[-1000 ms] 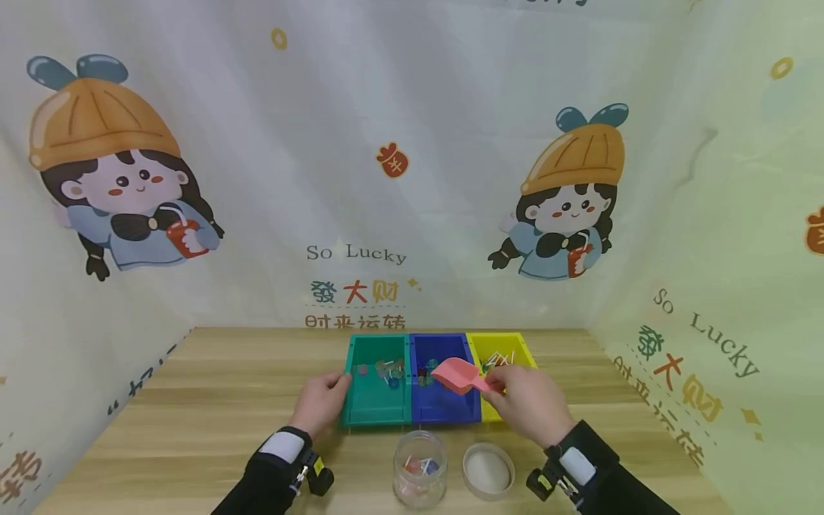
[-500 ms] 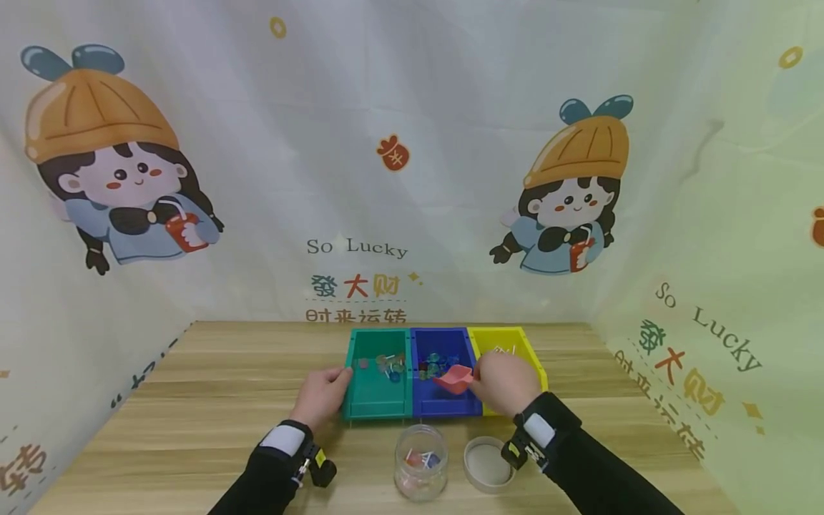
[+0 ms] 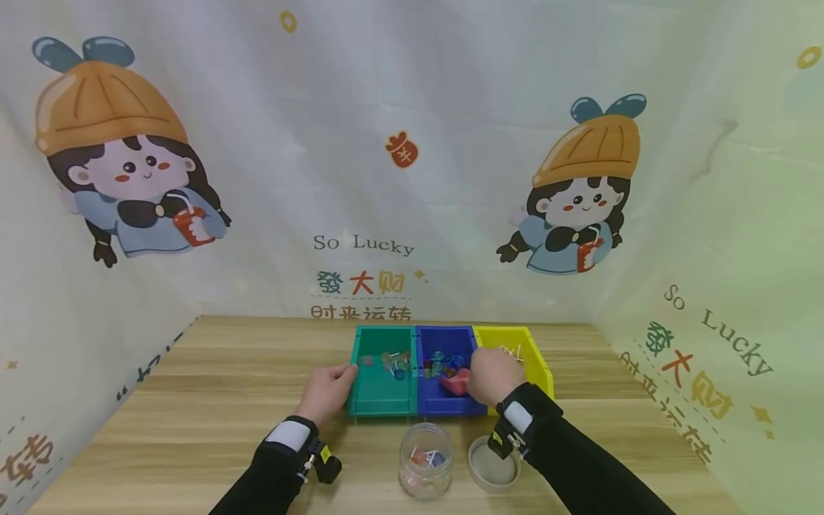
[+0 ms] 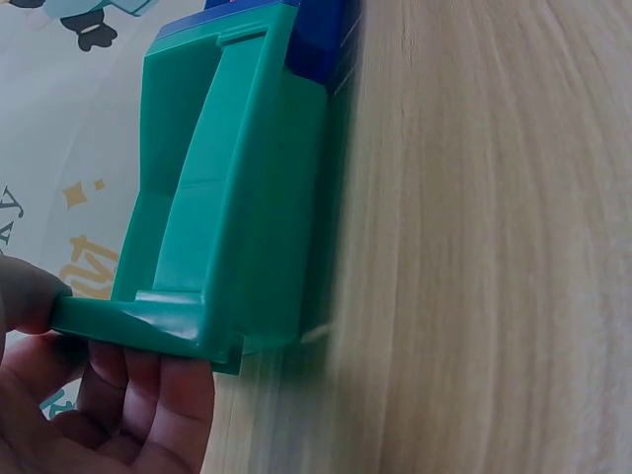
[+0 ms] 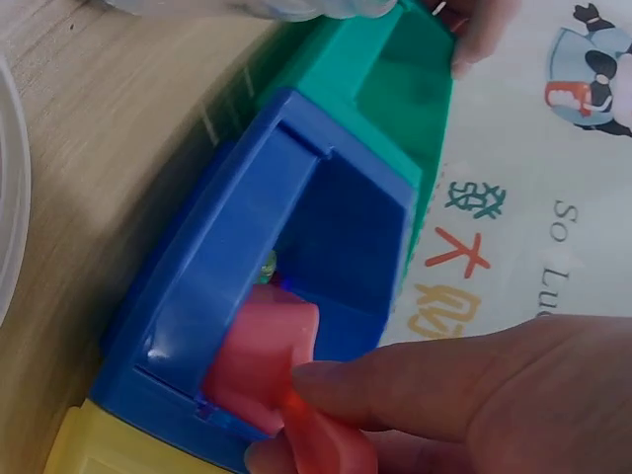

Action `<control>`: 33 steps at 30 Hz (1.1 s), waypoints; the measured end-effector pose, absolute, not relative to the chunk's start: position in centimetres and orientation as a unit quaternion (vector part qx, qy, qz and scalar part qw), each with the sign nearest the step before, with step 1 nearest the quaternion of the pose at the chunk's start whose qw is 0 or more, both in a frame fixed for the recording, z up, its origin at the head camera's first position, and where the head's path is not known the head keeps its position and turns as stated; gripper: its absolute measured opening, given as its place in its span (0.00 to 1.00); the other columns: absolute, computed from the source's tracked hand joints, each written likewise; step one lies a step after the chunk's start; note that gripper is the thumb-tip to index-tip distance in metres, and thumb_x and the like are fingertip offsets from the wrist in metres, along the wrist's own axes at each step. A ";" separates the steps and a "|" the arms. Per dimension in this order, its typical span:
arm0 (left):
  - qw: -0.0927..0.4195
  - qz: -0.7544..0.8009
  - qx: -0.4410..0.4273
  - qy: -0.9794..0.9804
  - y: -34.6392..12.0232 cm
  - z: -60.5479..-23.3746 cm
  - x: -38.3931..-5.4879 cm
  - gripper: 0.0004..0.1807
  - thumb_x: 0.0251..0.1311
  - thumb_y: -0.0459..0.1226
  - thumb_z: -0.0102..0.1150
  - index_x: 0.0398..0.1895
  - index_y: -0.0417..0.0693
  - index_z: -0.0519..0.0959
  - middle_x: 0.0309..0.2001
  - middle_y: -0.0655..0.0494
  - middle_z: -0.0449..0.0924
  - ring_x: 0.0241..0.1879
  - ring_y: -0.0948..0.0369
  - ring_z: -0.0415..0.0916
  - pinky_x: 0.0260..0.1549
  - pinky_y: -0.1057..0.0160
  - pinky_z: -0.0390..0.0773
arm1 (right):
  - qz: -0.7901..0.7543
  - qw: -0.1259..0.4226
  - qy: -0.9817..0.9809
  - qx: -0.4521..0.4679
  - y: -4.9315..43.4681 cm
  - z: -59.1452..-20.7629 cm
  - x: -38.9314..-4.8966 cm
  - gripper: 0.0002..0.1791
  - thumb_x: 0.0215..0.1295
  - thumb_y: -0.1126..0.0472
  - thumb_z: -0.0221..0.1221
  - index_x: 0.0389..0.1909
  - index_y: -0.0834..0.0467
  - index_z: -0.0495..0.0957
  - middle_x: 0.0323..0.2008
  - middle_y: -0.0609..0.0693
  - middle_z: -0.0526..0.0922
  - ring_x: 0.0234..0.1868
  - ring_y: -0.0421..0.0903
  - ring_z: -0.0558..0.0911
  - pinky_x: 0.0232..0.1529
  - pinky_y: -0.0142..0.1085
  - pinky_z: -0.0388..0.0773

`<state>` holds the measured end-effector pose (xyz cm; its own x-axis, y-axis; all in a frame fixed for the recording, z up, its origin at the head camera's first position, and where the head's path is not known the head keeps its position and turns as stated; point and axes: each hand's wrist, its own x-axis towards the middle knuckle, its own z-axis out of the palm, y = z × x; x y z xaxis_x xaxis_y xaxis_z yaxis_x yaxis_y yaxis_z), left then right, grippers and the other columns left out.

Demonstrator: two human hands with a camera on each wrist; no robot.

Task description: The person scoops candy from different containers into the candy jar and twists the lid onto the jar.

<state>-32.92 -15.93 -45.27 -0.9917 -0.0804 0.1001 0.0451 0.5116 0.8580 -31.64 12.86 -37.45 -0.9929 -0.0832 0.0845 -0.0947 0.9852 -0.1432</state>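
Observation:
My left hand (image 3: pixel 325 393) grips the left rim of the green bin (image 4: pixel 267 217), thumb above and fingers underneath. In my right hand (image 3: pixel 494 375) is a small pink scoop (image 5: pixel 262 355), pinched by its handle. The scoop's blade is down inside the blue bin (image 3: pixel 452 408), close to several glassy, colourful pieces (image 3: pixel 440 363) lying there. The right wrist view shows only a little of those pieces past the scoop. Similar pieces (image 3: pixel 394 363) lie in the green bin. The yellow bin (image 3: pixel 542 372), partly behind my right hand, contains white-stemmed pins (image 3: pixel 513 350).
A clear jar (image 3: pixel 425 472) with some red and blue pieces inside stands in front of the bins. To its right lies a round lid (image 3: pixel 493 472), partly under my right wrist camera. A printed curtain (image 3: pixel 463 179) rises behind the wooden table (image 3: pixel 257 357).
My right hand has moved left and lowered the scoop from above the bins into the blue bin. The left hand keeps its grip on the green bin. The head view has shifted slightly.

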 end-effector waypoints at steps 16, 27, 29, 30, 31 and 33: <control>0.057 -0.496 0.008 -0.867 -15.8 -45.0 -32.8 0.23 0.84 0.42 0.50 0.68 0.36 0.82 0.63 0.37 0.86 0.61 0.47 0.82 0.67 0.40 0.80 | 0.100 0.033 -0.994 0.041 11.6 -41.1 -35.9 0.10 0.66 0.59 0.72 0.38 0.63 0.86 0.30 0.54 0.86 0.29 0.51 0.82 0.37 0.48 0.90; 0.044 -0.496 0.018 -0.867 -16.1 -44.9 -32.8 0.24 0.84 0.44 0.50 0.70 0.36 0.82 0.65 0.35 0.85 0.58 0.47 0.83 0.56 0.48 0.85 | 0.105 0.031 -0.994 0.018 10.0 -43.2 -38.5 0.13 0.67 0.55 0.74 0.40 0.63 0.87 0.33 0.55 0.89 0.31 0.57 0.83 0.36 0.50 0.89; 0.042 -0.495 0.017 -0.867 -16.1 -44.9 -32.8 0.25 0.84 0.44 0.50 0.70 0.36 0.82 0.66 0.34 0.84 0.59 0.46 0.83 0.57 0.46 0.85 | 0.109 0.020 -0.994 0.015 9.3 -41.4 -37.1 0.13 0.69 0.56 0.73 0.40 0.63 0.88 0.33 0.56 0.89 0.30 0.54 0.84 0.36 0.50 0.89; 0.041 -0.495 0.016 -0.868 -16.1 -44.8 -32.8 0.25 0.84 0.44 0.50 0.70 0.36 0.82 0.66 0.34 0.84 0.60 0.46 0.83 0.57 0.46 0.86 | 0.108 0.021 -0.994 0.016 9.2 -41.0 -36.7 0.13 0.70 0.55 0.72 0.40 0.63 0.88 0.33 0.55 0.89 0.30 0.53 0.83 0.36 0.50 0.89; 0.039 -0.495 0.016 -0.868 -16.1 -44.8 -32.7 0.25 0.84 0.44 0.50 0.70 0.37 0.82 0.67 0.34 0.84 0.60 0.46 0.83 0.56 0.47 0.86 | 0.106 0.022 -0.994 0.018 9.1 -40.7 -36.5 0.13 0.69 0.55 0.73 0.39 0.63 0.88 0.32 0.55 0.89 0.29 0.53 0.83 0.35 0.50 0.89; 0.036 -0.498 0.017 -0.866 -16.1 -44.8 -32.7 0.25 0.84 0.44 0.50 0.70 0.37 0.82 0.66 0.34 0.84 0.58 0.47 0.84 0.50 0.50 0.88 | 0.101 0.022 -0.994 0.021 8.9 -40.2 -36.2 0.13 0.69 0.54 0.73 0.38 0.62 0.89 0.31 0.54 0.89 0.28 0.51 0.82 0.33 0.48 0.88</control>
<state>-32.73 -16.13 -44.79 -0.9968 -0.0651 0.0462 0.0073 0.5025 0.8646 -36.17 8.91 -40.16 -0.9981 -0.0370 0.0484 -0.0460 0.9786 -0.2006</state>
